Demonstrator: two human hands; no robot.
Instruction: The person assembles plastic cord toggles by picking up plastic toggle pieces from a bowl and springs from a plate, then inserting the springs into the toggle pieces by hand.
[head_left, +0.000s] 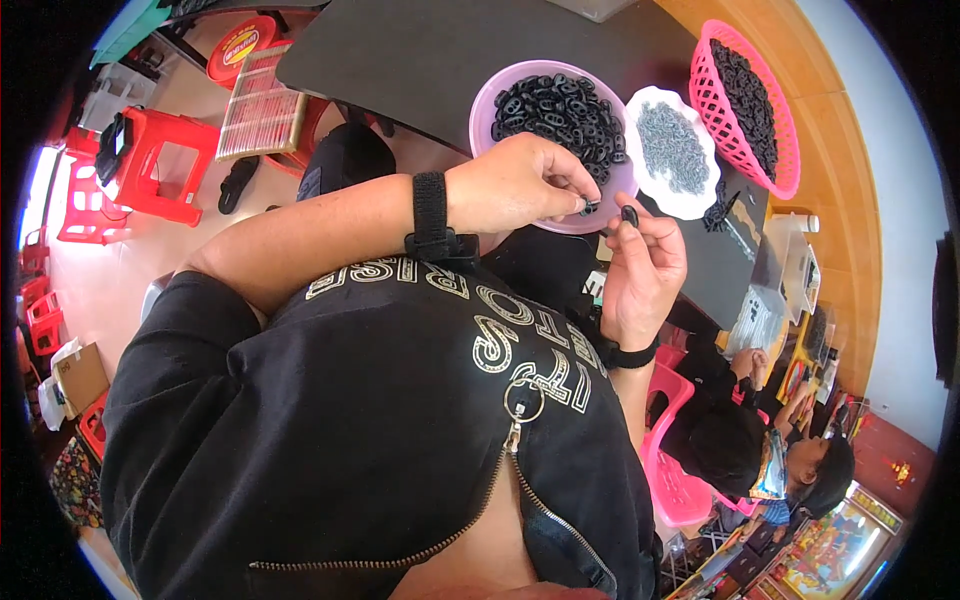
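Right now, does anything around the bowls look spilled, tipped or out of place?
Nothing stands out. The purple bowl of black rings, the white dish of small grey parts and the pink basket all sit upright with their contents inside. The left hand and right hand each pinch one small black piece.

I see a brown cardboard box (80,378) on the floor at far left, a round red sign (242,44) with yellow centre up top, and a bright, colourful screen (838,550) lower right.
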